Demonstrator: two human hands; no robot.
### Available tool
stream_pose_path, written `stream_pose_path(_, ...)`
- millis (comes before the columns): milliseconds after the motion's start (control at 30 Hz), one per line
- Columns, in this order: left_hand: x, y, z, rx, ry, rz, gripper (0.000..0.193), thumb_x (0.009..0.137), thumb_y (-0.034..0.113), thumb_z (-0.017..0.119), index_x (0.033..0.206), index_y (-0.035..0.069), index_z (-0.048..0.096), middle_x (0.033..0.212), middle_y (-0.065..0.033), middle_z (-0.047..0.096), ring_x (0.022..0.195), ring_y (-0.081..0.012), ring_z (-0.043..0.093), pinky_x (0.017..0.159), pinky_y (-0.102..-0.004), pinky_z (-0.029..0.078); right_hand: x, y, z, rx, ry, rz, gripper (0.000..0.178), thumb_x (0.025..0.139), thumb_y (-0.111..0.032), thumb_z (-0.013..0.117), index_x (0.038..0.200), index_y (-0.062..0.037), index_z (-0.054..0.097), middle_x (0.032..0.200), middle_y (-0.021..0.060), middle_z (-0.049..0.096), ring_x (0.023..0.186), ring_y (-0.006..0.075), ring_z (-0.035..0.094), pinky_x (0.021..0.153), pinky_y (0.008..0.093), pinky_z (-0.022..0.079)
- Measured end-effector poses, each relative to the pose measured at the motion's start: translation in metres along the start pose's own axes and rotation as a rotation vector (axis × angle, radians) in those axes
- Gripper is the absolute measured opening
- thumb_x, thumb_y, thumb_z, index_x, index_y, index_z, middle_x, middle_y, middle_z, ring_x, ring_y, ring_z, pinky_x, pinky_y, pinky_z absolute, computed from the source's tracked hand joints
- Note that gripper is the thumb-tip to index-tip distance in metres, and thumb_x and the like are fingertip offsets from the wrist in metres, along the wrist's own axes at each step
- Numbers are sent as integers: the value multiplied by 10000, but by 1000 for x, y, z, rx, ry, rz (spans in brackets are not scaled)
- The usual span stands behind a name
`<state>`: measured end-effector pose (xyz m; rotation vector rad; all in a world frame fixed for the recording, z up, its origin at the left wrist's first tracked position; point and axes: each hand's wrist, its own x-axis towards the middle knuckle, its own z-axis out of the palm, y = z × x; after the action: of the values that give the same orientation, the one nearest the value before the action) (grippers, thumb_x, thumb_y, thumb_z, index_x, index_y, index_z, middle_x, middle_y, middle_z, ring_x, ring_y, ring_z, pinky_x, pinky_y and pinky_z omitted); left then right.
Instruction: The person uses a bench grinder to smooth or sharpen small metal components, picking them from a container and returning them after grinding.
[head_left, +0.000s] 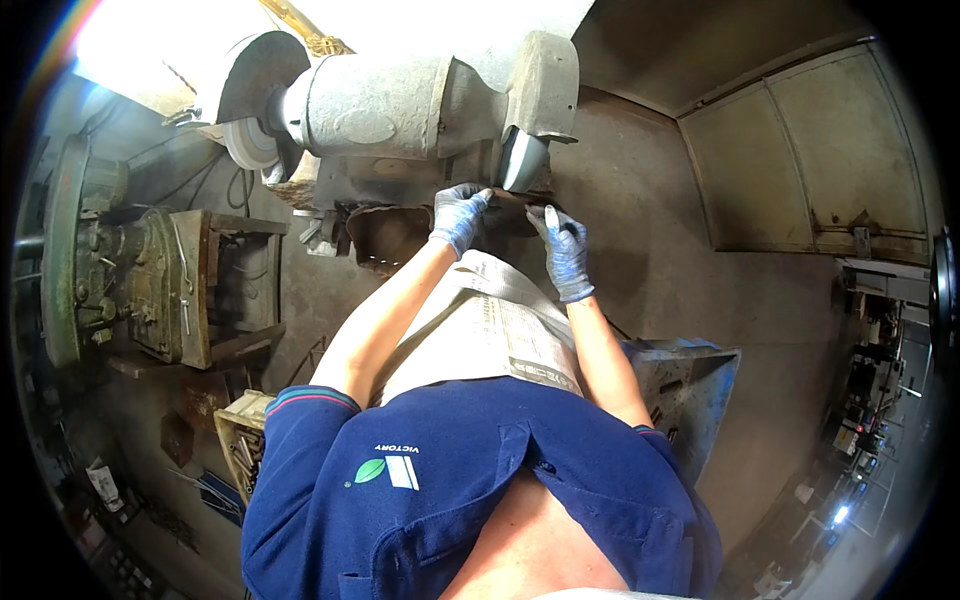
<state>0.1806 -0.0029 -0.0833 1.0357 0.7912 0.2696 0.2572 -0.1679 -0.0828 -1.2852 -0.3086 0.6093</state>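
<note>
In front of me stands a large grey bench grinder [375,108] with a wheel at each end. My left hand [461,216], in a blue-grey work glove, is closed in a pinch just below and left of the right grinding wheel [524,163]. Between my hands runs a thin, dark brownish strip [516,197], right under that wheel; its exact kind is too small to make out. My right hand [566,252], gloved alike, pinches the strip's right end. Whether the strip touches the wheel I cannot tell.
Left of me is an old green machine [130,285] on a stand. A yellowish crate [240,440] stands at my left side, a blue-grey metal bin [690,385] at my right. An open dark container [388,238] sits below the grinder. Metal panels [850,150] line the far right.
</note>
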Motion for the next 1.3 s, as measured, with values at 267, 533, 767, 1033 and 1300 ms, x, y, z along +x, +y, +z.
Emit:
stream_pose_path(267,-1,7,-34,-59,18,124,77,856,79,607,838,13,642,712,-44,640,588,-96,556,535,-227,459,-1,6,36,210,-23,49,160,895,-76,556,935,43,655,973,116,650,933,188,617,892,320,501)
stream_pose_path(533,-74,15,-40,58,-98,290,156,828,25,634,973,-31,651,840,-31,666,737,-60,584,696,-205,491,-66,-29,33,-488,-108,-498,305,889,-177,569,1098,42,601,1187,182,543,1138,294,512,974,399,415)
stream_pose_path(767,-108,5,-19,90,-327,501,192,807,-2,656,999,-18,653,943,-79,674,851,-91,608,773,-228,497,-149,-79,34,-856,50,-684,469,772,-284,689,1138,-5,601,1207,180,541,1157,323,504,979,404,400)
stream_pose_path(1033,-94,-15,-27,554,-573,373,272,805,127,694,998,-56,634,895,-121,680,802,-119,616,737,-255,492,-247,-92,-43,-1068,440,-447,473,693,-179,727,1116,-6,605,1185,186,550,1084,326,545,930,391,436)
stream_pose_path(1300,-84,-33,-122,374,-185,60,173,832,84,632,970,-18,657,819,-33,652,690,-91,588,651,-225,480,-348,-89,-128,-1496,894,477,476,715,-351,740,988,25,638,1018,201,630,1018,322,578,884,358,448)
